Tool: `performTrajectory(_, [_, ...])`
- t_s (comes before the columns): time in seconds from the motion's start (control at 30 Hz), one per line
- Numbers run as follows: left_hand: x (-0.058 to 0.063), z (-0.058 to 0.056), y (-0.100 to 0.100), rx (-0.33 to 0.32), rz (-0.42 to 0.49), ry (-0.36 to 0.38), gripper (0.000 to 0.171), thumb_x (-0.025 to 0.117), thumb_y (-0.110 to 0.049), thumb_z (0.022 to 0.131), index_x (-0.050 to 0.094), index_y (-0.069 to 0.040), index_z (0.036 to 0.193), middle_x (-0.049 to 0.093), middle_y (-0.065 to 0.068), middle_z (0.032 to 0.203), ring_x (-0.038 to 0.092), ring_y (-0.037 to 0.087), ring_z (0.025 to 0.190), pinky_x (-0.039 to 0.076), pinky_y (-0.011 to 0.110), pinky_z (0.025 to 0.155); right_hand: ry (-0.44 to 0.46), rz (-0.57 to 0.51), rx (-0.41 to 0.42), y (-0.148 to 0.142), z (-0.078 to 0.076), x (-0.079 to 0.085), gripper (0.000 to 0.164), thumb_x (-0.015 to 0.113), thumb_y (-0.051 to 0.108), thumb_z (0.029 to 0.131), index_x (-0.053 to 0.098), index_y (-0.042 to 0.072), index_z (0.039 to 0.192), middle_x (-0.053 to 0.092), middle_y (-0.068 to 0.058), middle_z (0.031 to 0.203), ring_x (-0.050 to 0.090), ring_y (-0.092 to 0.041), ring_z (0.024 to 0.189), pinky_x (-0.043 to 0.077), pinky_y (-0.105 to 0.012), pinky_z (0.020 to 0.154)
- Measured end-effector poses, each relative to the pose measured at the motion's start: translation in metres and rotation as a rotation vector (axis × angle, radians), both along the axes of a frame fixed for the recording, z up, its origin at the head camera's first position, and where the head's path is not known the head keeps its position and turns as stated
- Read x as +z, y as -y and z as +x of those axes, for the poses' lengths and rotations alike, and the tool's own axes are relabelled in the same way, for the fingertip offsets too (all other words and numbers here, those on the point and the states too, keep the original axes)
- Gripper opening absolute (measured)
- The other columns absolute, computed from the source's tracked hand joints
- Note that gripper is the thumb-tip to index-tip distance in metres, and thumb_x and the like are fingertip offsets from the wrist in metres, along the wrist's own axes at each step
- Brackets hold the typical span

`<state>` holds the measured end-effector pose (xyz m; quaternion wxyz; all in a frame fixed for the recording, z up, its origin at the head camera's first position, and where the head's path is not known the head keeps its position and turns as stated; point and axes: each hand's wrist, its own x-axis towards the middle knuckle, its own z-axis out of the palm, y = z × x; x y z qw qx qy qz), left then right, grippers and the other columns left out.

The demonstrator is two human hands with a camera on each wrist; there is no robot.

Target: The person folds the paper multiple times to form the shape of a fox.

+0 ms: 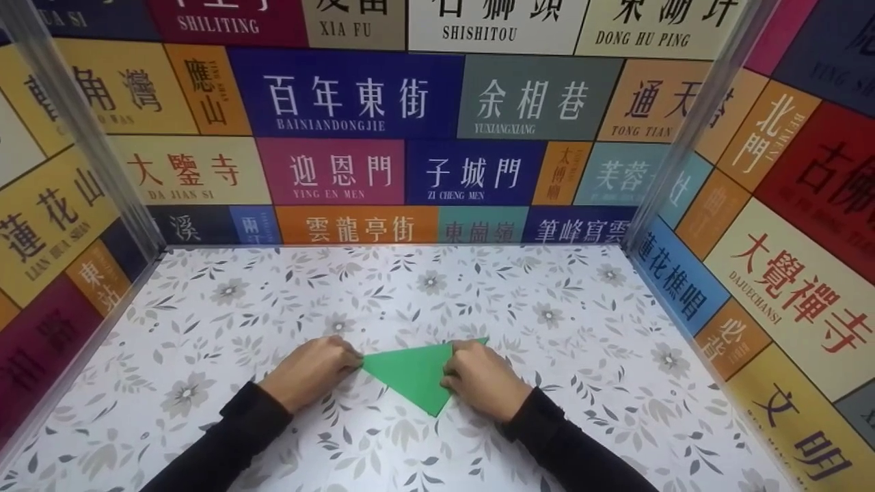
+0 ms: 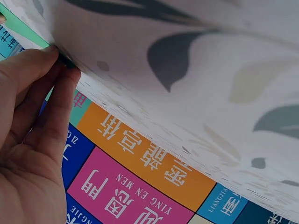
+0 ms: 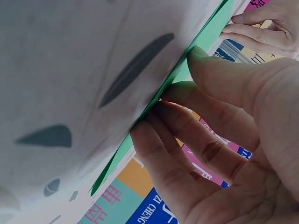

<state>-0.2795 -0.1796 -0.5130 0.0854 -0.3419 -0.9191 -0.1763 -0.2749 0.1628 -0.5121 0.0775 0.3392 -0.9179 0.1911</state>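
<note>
A sheet of green paper (image 1: 410, 376), folded into a triangle, lies on the patterned tabletop with one point toward the person. Its left corner is pinched between the thumb and fingertips of my left hand (image 1: 311, 369); the left wrist view shows these fingertips (image 2: 70, 74) low at the tabletop. Over the paper's right part, my right hand (image 1: 489, 383) bends its fingers and holds the sheet. In the right wrist view the thumb and fingertips (image 3: 140, 130) bear on the thin green layers (image 3: 182, 70). A green tip sticks out beyond the right knuckles; the paper beneath that hand is hidden.
The white table (image 1: 287, 287) has a grey leaf and flower print. Upright panels with colourful Chinese place-name blocks (image 1: 355, 96) border it at the back, left and right. Clear strips (image 1: 683, 130) run up the back corners.
</note>
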Motion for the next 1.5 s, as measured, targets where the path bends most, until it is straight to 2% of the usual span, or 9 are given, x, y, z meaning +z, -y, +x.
performTrajectory(0.13, [0.000,0.001,0.003,0.000,0.002,0.007,0.021,0.086,0.000,0.098,0.090,-0.008,0.117,0.089,0.017,0.117,0.087,0.036,0.111,0.072,0.051,0.100,0.007,-0.005,-0.003,0.001,0.000,0.000,0.010,0.095,0.012,0.095,0.090,0.008,0.087,0.069,-0.001,0.086,0.057,-0.007,0.073,0.059,-0.027,0.069])
performTrajectory(0.37, [-0.001,0.003,0.011,0.001,-0.012,-0.051,0.020,0.086,0.001,0.099,0.092,-0.009,0.114,0.090,0.012,0.114,0.086,0.033,0.109,0.071,0.051,0.101,-0.001,0.004,-0.010,0.001,0.002,0.000,0.010,0.095,0.013,0.095,0.090,0.008,0.088,0.070,-0.001,0.087,0.063,-0.010,0.075,0.061,-0.030,0.071])
performTrajectory(0.6, [-0.001,0.001,0.015,-0.015,-0.026,-0.075,0.019,0.084,0.000,0.101,0.092,-0.011,0.114,0.089,0.009,0.111,0.086,0.031,0.106,0.072,0.048,0.096,-0.020,0.000,0.001,0.001,0.001,0.000,0.007,0.095,0.011,0.095,0.091,0.008,0.090,0.072,-0.002,0.088,0.063,-0.010,0.075,0.062,-0.028,0.070])
performTrajectory(0.87, [-0.004,0.003,0.019,0.022,-0.029,-0.052,0.019,0.085,-0.002,0.101,0.092,-0.012,0.116,0.090,0.010,0.115,0.086,0.031,0.109,0.071,0.049,0.100,-0.009,0.008,-0.008,0.000,0.001,-0.001,0.006,0.095,0.011,0.095,0.092,0.008,0.091,0.073,-0.003,0.090,0.065,-0.010,0.075,0.064,-0.030,0.071])
performTrajectory(1.1, [-0.005,0.003,0.021,0.037,-0.015,-0.061,0.021,0.085,-0.002,0.100,0.092,-0.013,0.116,0.089,0.010,0.117,0.085,0.031,0.109,0.071,0.050,0.099,0.006,0.015,-0.019,0.000,0.001,0.001,0.006,0.095,0.013,0.096,0.092,0.008,0.094,0.074,-0.002,0.092,0.069,-0.012,0.078,0.067,-0.032,0.075])
performTrajectory(1.27, [-0.006,0.003,0.022,0.067,-0.022,-0.066,0.021,0.085,-0.002,0.100,0.092,-0.013,0.116,0.090,0.010,0.118,0.086,0.031,0.110,0.071,0.049,0.100,0.007,0.022,-0.027,0.000,0.001,0.001,0.007,0.095,0.013,0.096,0.091,0.009,0.093,0.073,-0.001,0.090,0.065,-0.010,0.076,0.065,-0.031,0.073])
performTrajectory(1.5, [-0.007,0.001,0.022,0.071,-0.004,-0.068,0.019,0.084,0.000,0.100,0.092,-0.012,0.112,0.090,0.008,0.113,0.086,0.031,0.109,0.071,0.049,0.099,0.023,0.007,-0.022,0.001,0.001,0.001,0.007,0.094,0.011,0.096,0.091,0.009,0.089,0.071,-0.001,0.088,0.059,-0.007,0.074,0.061,-0.028,0.071])
